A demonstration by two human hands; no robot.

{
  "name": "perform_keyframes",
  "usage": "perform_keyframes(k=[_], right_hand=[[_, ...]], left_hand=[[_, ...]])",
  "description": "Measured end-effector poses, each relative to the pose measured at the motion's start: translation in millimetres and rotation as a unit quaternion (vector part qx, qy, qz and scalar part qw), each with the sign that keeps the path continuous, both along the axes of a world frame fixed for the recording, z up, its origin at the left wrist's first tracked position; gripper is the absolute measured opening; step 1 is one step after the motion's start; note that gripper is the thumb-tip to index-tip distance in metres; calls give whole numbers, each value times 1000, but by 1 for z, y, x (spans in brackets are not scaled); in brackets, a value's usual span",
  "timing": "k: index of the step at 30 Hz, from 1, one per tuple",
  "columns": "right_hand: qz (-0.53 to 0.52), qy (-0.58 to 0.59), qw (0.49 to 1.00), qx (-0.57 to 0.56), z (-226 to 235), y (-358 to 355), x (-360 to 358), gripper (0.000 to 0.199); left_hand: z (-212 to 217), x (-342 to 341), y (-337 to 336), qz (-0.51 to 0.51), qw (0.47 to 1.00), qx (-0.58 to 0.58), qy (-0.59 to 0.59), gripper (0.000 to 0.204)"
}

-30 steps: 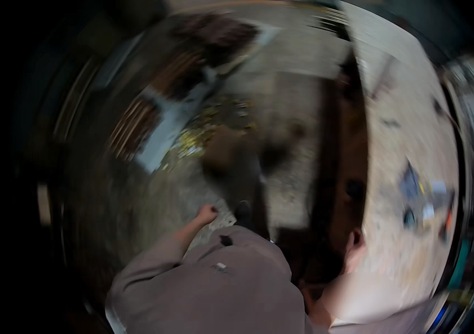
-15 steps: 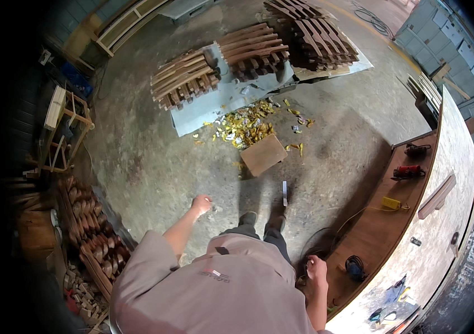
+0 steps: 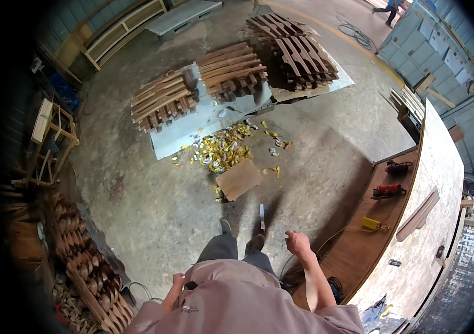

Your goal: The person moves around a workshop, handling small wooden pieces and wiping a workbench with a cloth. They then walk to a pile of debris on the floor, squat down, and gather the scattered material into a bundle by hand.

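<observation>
My right hand swings out ahead of my body, its back toward me and fingers curled in. What the fingers hold, if anything, is hidden. Low beside my waist is my left hand, partly covered by my shirt, so its fingers cannot be read. Neither hand touches anything on the floor or bench. Ahead of my feet lie a narrow pale strip, a flat brown board and a heap of yellow and whitish scraps.
Stacks of shaped wooden parts rest on pale sheets. A long bench runs along my right, its brown shelf holding a red power tool and a yellow box. Carved wooden pieces are piled on my left. Far off, a person walks.
My right hand has swung forward and my left hand has dropped back beside my body. The view has shifted, with the floor items now lower and further left. A person has appeared far off.
</observation>
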State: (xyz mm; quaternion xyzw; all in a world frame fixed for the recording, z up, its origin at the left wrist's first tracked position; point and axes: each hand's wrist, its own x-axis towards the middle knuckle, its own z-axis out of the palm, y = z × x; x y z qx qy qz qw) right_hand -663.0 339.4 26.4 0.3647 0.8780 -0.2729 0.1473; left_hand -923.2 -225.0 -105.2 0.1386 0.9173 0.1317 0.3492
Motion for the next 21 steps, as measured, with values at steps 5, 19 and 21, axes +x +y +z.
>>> perform_keyframes(k=[5, 19, 21], right_hand=[[13, -43, 999, -9, -25, -14, 4, 25], [-40, -23, 999, -25, 0, 42, -18, 26], [-44, 15, 999, -17, -5, 68, -18, 24]], left_hand=[[-11, -33, 45, 102, 993, -32, -58, 21], [18, -209, 243, 268, 937, 181, -130, 15], [10, -194, 247, 280, 925, 218, -133, 15]])
